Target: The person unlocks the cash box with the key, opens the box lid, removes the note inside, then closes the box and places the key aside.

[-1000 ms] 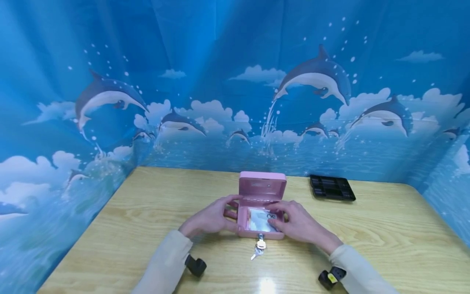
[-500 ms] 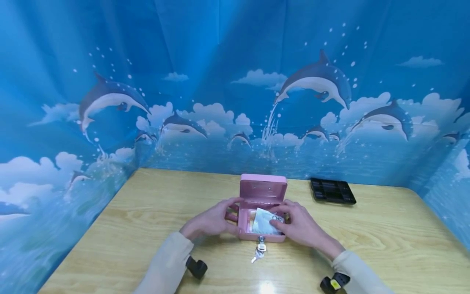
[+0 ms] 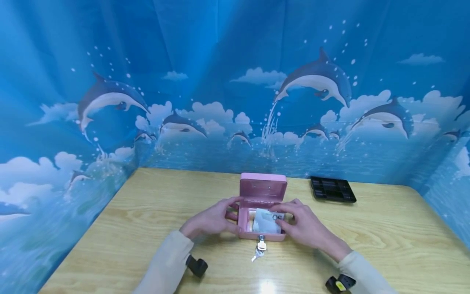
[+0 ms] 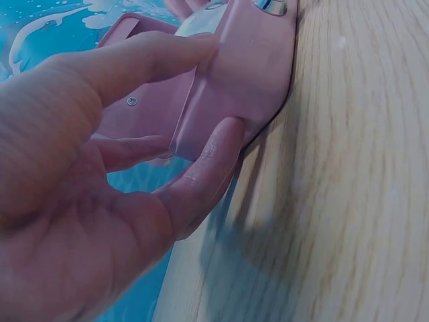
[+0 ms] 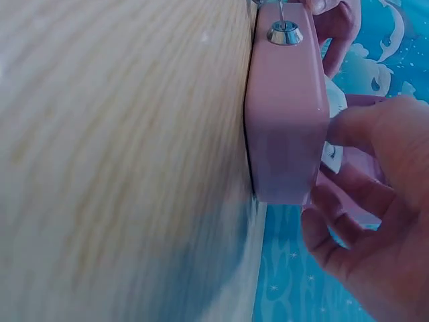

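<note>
A pink cash box [image 3: 262,188] stands on the table with its lid raised. My left hand [image 3: 213,218] holds the box's left side, its thumb and fingertips against the pink wall [image 4: 248,74]. Inside lies a pale banknote [image 3: 264,222] marked 50, over an orange-toned note at the left. With thumb and fingers my right hand [image 3: 308,224] pinches the banknote's right edge, reaching over the box's right wall. A key [image 3: 261,245] sits in the front lock [image 5: 285,32], and a second key [image 3: 258,255] hangs from it.
Behind and to the right of the box, a black compartment tray [image 3: 333,190] lies near the back edge of the wooden table [image 3: 176,188]. A blue dolphin-print curtain [image 3: 213,81] hangs along the table's back and sides.
The banknote, lifted and tilted half a second ago, now lies flatter in the box. My right hand has shifted slightly to the right; the left hand has kept its place.
</note>
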Action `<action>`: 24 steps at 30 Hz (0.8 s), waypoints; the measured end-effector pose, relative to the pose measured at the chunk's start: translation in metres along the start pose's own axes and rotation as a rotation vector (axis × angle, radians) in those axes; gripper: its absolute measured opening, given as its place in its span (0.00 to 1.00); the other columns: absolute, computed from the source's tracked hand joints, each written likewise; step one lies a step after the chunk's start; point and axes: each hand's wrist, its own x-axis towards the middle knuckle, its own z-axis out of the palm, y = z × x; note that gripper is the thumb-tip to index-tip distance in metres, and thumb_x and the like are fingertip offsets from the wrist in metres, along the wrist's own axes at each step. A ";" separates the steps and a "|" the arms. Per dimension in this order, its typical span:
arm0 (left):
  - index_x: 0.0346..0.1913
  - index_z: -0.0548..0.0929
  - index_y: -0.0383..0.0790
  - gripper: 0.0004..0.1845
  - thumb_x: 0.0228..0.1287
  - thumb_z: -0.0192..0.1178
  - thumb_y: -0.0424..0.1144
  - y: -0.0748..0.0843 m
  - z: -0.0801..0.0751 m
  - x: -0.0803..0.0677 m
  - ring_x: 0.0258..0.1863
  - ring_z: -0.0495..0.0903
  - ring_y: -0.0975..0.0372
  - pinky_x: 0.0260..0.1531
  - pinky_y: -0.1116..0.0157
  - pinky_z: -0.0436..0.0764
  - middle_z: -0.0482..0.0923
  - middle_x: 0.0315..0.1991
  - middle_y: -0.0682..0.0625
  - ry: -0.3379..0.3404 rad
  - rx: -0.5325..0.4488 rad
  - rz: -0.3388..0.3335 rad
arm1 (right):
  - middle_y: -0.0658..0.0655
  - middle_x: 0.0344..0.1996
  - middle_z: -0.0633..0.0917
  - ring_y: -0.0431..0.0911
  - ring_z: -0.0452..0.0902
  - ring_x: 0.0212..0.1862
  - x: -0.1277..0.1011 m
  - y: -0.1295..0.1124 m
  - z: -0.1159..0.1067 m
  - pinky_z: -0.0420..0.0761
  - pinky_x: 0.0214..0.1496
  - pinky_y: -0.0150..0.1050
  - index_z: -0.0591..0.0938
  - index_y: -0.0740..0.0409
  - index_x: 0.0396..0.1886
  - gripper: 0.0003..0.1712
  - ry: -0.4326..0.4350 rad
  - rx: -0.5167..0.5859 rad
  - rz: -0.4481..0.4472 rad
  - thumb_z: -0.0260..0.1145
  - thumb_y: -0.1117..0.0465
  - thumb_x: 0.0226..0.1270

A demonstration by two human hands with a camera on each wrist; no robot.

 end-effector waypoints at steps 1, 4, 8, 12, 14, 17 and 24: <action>0.80 0.57 0.45 0.52 0.54 0.74 0.29 0.000 0.000 0.000 0.63 0.79 0.49 0.65 0.49 0.80 0.71 0.68 0.40 0.001 0.004 -0.003 | 0.48 0.48 0.90 0.39 0.77 0.42 0.000 0.000 -0.001 0.81 0.39 0.31 0.87 0.46 0.54 0.21 0.006 0.018 -0.004 0.73 0.67 0.62; 0.81 0.57 0.45 0.52 0.54 0.74 0.30 0.001 0.000 0.000 0.63 0.79 0.50 0.65 0.49 0.80 0.71 0.67 0.40 0.000 0.012 -0.006 | 0.49 0.47 0.90 0.36 0.80 0.39 0.000 0.000 -0.002 0.83 0.36 0.30 0.88 0.47 0.52 0.21 0.015 0.085 0.005 0.72 0.70 0.62; 0.80 0.58 0.44 0.52 0.55 0.74 0.30 0.001 0.000 -0.001 0.63 0.79 0.50 0.66 0.48 0.79 0.72 0.67 0.41 0.004 0.028 -0.005 | 0.50 0.45 0.90 0.34 0.81 0.35 -0.001 -0.002 -0.003 0.85 0.35 0.31 0.88 0.48 0.52 0.20 0.034 0.155 0.036 0.70 0.72 0.63; 0.80 0.58 0.46 0.51 0.55 0.74 0.32 0.001 0.000 -0.001 0.63 0.79 0.50 0.67 0.47 0.78 0.72 0.67 0.41 0.008 0.041 -0.009 | 0.49 0.38 0.89 0.34 0.79 0.32 -0.002 -0.003 -0.005 0.84 0.32 0.31 0.89 0.50 0.51 0.20 0.114 0.168 0.030 0.70 0.73 0.63; 0.80 0.58 0.47 0.51 0.55 0.74 0.32 0.000 0.000 -0.001 0.64 0.79 0.50 0.67 0.47 0.78 0.72 0.68 0.41 0.009 0.041 -0.013 | 0.48 0.36 0.89 0.34 0.78 0.30 -0.002 -0.002 -0.006 0.83 0.31 0.31 0.89 0.51 0.50 0.20 0.163 0.161 0.015 0.70 0.74 0.62; 0.81 0.57 0.47 0.52 0.55 0.75 0.34 -0.001 -0.001 -0.001 0.64 0.78 0.50 0.67 0.47 0.78 0.71 0.70 0.41 0.013 0.040 -0.012 | 0.48 0.34 0.88 0.33 0.76 0.28 -0.001 -0.001 -0.012 0.81 0.27 0.30 0.89 0.51 0.49 0.18 0.220 0.140 0.002 0.71 0.73 0.63; 0.81 0.56 0.46 0.53 0.55 0.76 0.34 -0.001 0.002 0.001 0.64 0.78 0.49 0.66 0.48 0.79 0.69 0.71 0.40 0.016 0.038 0.005 | 0.52 0.40 0.89 0.35 0.75 0.28 -0.011 0.002 -0.034 0.79 0.25 0.30 0.90 0.52 0.49 0.16 0.244 0.111 0.045 0.69 0.72 0.66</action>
